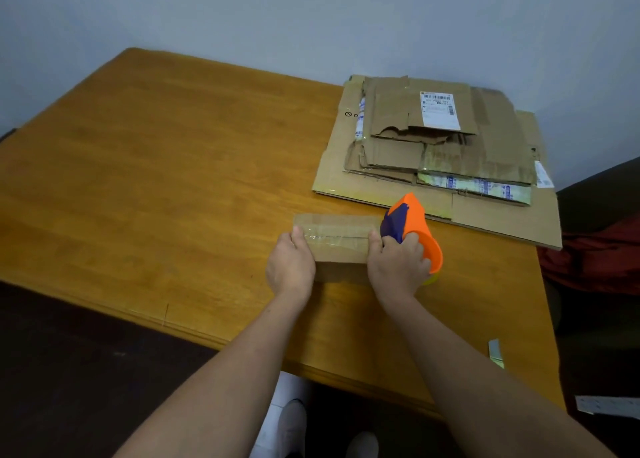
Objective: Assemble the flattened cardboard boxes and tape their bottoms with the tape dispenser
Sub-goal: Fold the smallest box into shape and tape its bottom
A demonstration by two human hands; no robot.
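Wooden tabletop [156,180] against a pale grey wall [311,14]; stack of flattened boxes [450,152] at the far right corner, well apart from the work. Small box [337,246] stands assembled near the front edge, between both hands, bottom flaps up. Its long axis runs left to right across the view, roughly parallel to the near tabletop edge, and the flap seam runs along that axis. Clear tape strip [336,237] lies over the seam from the left end to the right end. Left hand [291,267]: grip closed on the box's left end, thumb on top over the tape's start. Right hand [398,267]: grip wrapped round the orange and purple tape dispenser [412,225], whose nose points left and down and meets the box's right end. Judged step: finishing the run and cutting the tape. To do it well, carry the strip over the right edge and partway down the end wall, tilt the dispenser so the blade bites, and tear with a short twist while the left hand pins the box against sliding. Then rub the strip flat along the seam; the cut itself is hidden behind the right hand.
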